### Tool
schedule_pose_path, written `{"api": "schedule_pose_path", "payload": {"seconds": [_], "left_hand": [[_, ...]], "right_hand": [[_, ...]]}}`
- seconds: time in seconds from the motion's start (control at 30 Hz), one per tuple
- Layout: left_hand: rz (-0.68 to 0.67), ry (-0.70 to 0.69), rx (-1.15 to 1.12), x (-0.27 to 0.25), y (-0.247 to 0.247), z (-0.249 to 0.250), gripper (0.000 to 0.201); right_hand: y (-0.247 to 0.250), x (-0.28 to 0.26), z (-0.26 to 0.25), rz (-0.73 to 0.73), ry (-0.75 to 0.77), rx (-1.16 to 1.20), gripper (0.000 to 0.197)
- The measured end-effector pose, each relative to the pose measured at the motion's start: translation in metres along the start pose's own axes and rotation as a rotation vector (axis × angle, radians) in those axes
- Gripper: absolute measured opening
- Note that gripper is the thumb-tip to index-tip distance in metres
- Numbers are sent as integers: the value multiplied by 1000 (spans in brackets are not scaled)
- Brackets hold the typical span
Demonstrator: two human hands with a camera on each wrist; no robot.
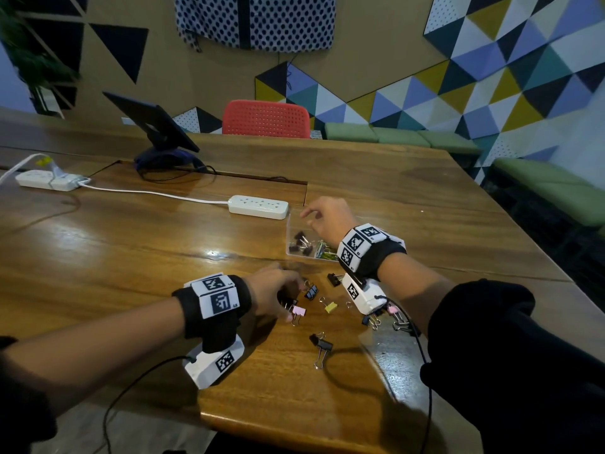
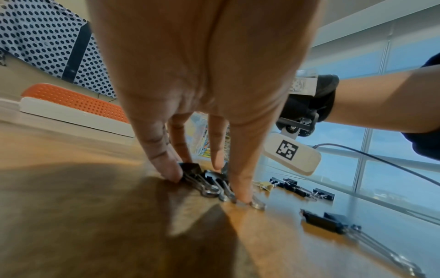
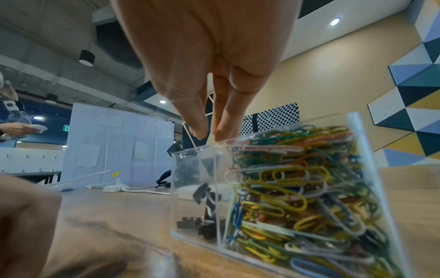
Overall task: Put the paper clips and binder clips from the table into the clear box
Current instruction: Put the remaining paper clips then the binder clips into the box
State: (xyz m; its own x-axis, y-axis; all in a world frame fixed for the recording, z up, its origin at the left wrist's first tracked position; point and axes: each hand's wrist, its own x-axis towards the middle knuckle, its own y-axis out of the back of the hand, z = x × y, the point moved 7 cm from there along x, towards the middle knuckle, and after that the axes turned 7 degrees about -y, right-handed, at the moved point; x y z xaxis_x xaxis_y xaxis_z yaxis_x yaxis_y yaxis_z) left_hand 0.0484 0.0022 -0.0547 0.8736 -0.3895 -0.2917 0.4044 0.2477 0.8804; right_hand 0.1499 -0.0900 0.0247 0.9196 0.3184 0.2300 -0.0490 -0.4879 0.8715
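Observation:
The clear box [image 1: 289, 235] stands right of the table's middle. One compartment holds black binder clips [image 3: 204, 223], the other coloured paper clips [image 3: 297, 188]. My right hand [image 1: 322, 214] hovers over the box with its fingertips [image 3: 201, 129] pointing down, close together and holding nothing. My left hand [image 1: 278, 293] is down on the table in front of the box. Its thumb and fingers pinch a small cluster of black binder clips [image 2: 212, 188]. Loose on the wood nearby lie a pink clip [image 1: 298, 311], a yellow clip [image 1: 329, 306] and several black ones [image 1: 322, 344].
A white power strip [image 1: 258, 207] lies just behind the box, its cable running to a second strip [image 1: 49, 180] at the far left. A tablet on a stand [image 1: 154, 126] and a red chair [image 1: 265, 119] are at the back. The table's front edge [image 1: 294, 430] is close to me.

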Motion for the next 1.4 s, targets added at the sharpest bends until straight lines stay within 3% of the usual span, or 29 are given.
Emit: {"api": "schedule_pose_path", "payload": {"seconds": [0.2,0.37,0.5,0.6,0.67,0.8,0.93,1.1,1.4], "left_hand": [[21,-70,4,2,1,9,36],[69,-87,-22,5,7,10,34],[109,-95,-41,4,9,12,33],[155,-104,2,3,12,14,36],[171,-105,13,3,12,14,32],[204,-106,11,3,13,13,16],[214,-96,29,6,13,11,18],[190,-117,79,8,14,12,9],[158,-83,132,15,18,7,12]], "right_hand": [[14,-15,-8,-13,65,47,15],[-2,-47,0,-311,104,-120,16],[-22,-74,21,-568,75,-330,54],[-33,-82,37,-632,37,-435,84],[-39,-86,41,-655,48,-445,89],[-36,-94,35,-610,107,-372,66],[-31,-97,30,-557,138,-316,40],[-30,-97,26,-519,161,-275,30],[-29,-97,26,-508,139,-164,17]]}}
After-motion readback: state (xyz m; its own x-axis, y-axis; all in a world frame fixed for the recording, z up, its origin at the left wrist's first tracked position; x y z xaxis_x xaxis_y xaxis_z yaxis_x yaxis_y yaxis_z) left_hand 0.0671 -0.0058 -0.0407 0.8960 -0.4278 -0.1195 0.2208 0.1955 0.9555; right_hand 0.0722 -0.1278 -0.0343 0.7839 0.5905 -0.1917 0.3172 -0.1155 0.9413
